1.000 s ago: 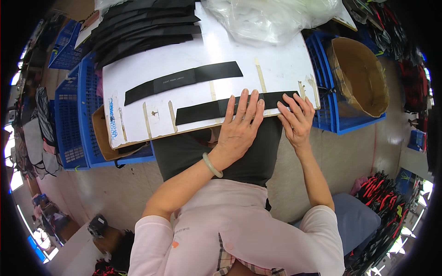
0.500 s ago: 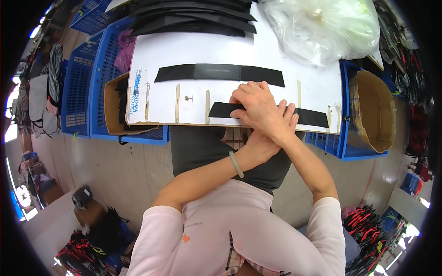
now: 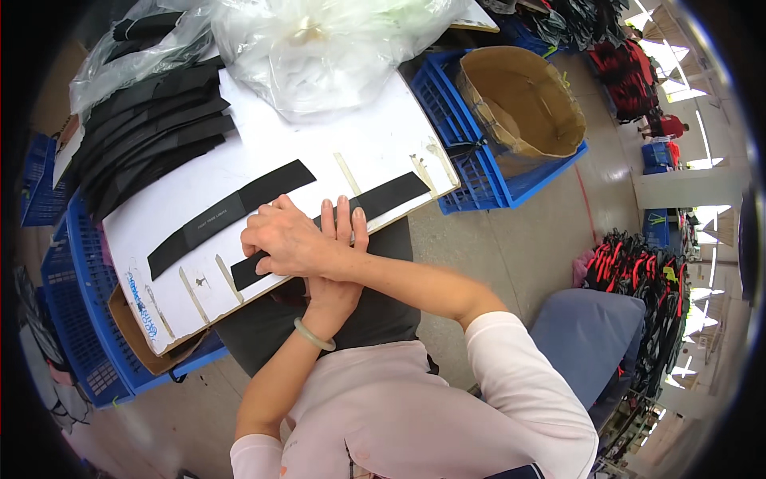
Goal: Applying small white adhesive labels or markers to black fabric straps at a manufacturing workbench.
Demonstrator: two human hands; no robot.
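My forearms cross, the right one passing over my left wrist. A narrow black fabric strip (image 3: 395,196) lies along the near edge of the white board. Flat on the middle of this strip rests my left hand (image 3: 343,227), open with its fingers stretched out; its palm is partly hidden beneath the right arm. My right hand (image 3: 289,243) has bent fingers closed over the strip toward its left end, the thumb near the edge. Beyond them lies a second, wider black strip (image 3: 275,185) with a smoother section in its middle.
The white board (image 3: 263,132) bears short tape pieces. Black strips (image 3: 155,120) are stacked at its far left, beside a clear plastic bag (image 3: 327,48). Blue crates (image 3: 519,188) flank the board; a brown carton (image 3: 519,96) stands in the right one. Dark garments (image 3: 638,279) hang farther right.
The view has turned, so the board now appears slanted and more of the room's right side shows. Both hands remain on the near strip with arms crossed.
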